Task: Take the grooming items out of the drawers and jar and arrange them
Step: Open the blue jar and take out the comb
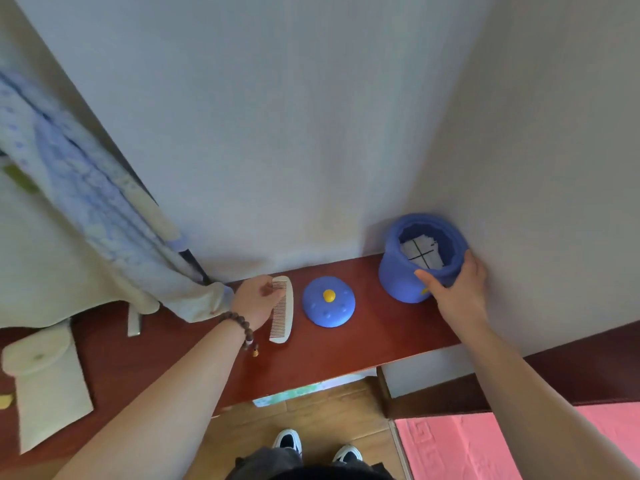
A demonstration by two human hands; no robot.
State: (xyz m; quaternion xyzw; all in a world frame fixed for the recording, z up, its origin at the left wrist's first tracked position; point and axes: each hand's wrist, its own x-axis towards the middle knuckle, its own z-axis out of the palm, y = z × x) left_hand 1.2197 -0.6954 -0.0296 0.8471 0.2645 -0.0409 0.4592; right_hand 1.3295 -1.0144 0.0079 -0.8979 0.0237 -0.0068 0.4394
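On the red-brown desk point(346, 351), a cream pouch point(48, 386) lies far left, the left hand point(254, 299) pinches the top of a white comb point(283, 311) in its fingers, the blue lid point(329, 302) rests beside it, and the right hand point(453, 289) grips the open blue jar point(405, 271), fingers curled round its rim.

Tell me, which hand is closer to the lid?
Left. The left hand holds the comb just beside the lid; the right hand grips the jar, farther away.
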